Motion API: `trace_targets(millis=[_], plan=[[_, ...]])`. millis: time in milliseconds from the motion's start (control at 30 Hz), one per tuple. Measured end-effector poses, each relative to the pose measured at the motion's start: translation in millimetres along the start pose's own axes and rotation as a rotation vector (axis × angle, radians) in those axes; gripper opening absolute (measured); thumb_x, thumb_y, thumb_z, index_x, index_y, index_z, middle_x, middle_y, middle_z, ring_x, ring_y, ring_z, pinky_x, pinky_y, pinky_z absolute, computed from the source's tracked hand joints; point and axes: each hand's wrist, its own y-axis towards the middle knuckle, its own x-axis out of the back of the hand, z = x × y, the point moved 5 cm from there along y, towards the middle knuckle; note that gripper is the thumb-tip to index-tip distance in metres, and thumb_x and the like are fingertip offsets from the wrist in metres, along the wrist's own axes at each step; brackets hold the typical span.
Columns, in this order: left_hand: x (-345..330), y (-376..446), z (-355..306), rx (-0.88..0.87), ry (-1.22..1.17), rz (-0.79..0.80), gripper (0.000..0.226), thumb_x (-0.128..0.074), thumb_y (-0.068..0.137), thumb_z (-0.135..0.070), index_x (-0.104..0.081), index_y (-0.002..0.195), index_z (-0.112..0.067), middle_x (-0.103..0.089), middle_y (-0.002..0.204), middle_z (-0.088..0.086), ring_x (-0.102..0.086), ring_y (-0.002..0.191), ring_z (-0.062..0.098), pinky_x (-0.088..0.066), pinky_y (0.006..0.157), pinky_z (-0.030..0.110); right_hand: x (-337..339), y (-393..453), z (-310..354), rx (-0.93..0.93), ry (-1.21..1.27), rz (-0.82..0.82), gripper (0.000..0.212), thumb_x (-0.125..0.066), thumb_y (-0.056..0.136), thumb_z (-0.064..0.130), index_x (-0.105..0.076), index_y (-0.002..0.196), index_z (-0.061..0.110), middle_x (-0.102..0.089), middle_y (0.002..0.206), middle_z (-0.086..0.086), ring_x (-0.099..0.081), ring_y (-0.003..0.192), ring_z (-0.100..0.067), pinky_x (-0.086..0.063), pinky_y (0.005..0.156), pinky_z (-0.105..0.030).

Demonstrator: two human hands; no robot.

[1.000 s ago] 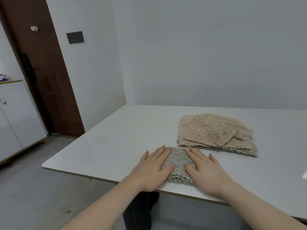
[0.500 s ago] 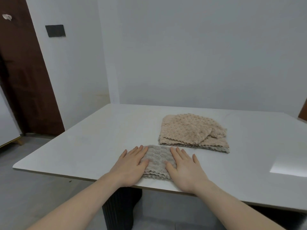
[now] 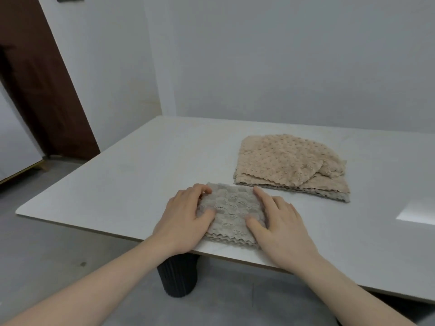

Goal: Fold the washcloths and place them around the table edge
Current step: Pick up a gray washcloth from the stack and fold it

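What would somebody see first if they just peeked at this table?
Two bare hands, the left hand and right hand, lie on a small folded grey washcloth at the white table's near edge. Behind it to the right sits a bumpy beige pile of washcloths.

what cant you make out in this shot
Head view only:
- How many cloths are in the beige pile: layers overlap, only edges show.
- Sides of the grey washcloth: covered by the left hand and right hand.
- Table right end: cut off by the frame edge.
- Table base: mostly hidden under the top.
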Motion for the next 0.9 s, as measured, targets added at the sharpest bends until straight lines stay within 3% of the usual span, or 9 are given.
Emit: trace_targets(millis=[200, 400, 567, 667, 800, 900], plan=[[2, -1, 0, -0.012, -0.151, 0.075, 0.037, -0.058, 0.090, -0.045, -0.041, 0.122, -0.053, -0.055, 0.111, -0.020, -0.050, 0.108, 0.006, -0.044, 0.094, 0.037, -1, 1, 0, 0.056, 0.002, 0.017, 0.061, -0.040, 0.088, 0.061, -0.023, 0.146, 0.053, -0.042, 0.104, 0.028, -0.037, 0.109, -0.003, -0.031, 0.113, -0.041], [2, -1, -4, -0.089, -0.126, 0.133, 0.043, -0.062, 0.095, -0.029, -0.045, 0.129, -0.050, -0.048, 0.115, -0.035, -0.047, 0.112, -0.004, -0.031, 0.096, 0.012, -5, 5, 1, 0.066, 0.018, 0.070, 0.061, -0.041, 0.090, 0.060, -0.025, 0.148, 0.053, -0.043, 0.116, 0.026, -0.038, 0.120, 0.005, -0.012, 0.123, -0.037], [6, 7, -8, -0.112, -0.101, 0.215, 0.044, -0.062, 0.094, -0.025, -0.047, 0.131, -0.043, -0.048, 0.120, -0.030, -0.047, 0.114, -0.001, -0.030, 0.101, 0.018, -3, 10, 6, -0.002, -0.003, 0.174, 0.059, -0.046, 0.089, 0.052, -0.033, 0.147, 0.046, -0.039, 0.116, 0.021, -0.036, 0.121, 0.001, -0.006, 0.124, -0.040], [7, 9, -11, -0.081, -0.043, 0.393, 0.040, -0.053, 0.098, -0.033, -0.044, 0.136, -0.041, -0.045, 0.127, -0.022, -0.040, 0.121, 0.000, -0.028, 0.106, 0.022, 1, 15, 13, -0.099, 0.020, 0.305, 0.058, -0.047, 0.088, 0.048, -0.036, 0.144, 0.042, -0.039, 0.118, 0.018, -0.035, 0.123, -0.005, -0.005, 0.124, -0.041], [24, 17, -25, 0.124, -0.133, 0.717, 0.046, -0.054, 0.092, -0.027, -0.045, 0.134, -0.041, -0.051, 0.126, -0.009, -0.050, 0.110, 0.009, -0.042, 0.101, 0.030, 26, 36, 28, -0.301, 0.090, 0.555, 0.057, -0.056, 0.076, 0.031, -0.046, 0.132, 0.039, -0.051, 0.120, 0.011, -0.044, 0.118, -0.016, -0.029, 0.111, -0.035], [62, 24, -57, 0.413, -0.333, 0.727, 0.038, -0.053, 0.091, -0.013, -0.055, 0.116, -0.041, -0.061, 0.105, -0.007, -0.057, 0.082, 0.003, -0.050, 0.084, 0.021, 71, 51, 57, -0.480, 0.272, 0.643, 0.056, -0.051, 0.077, 0.007, -0.052, 0.126, 0.034, -0.051, 0.117, 0.001, -0.055, 0.109, -0.018, -0.046, 0.097, -0.029]])
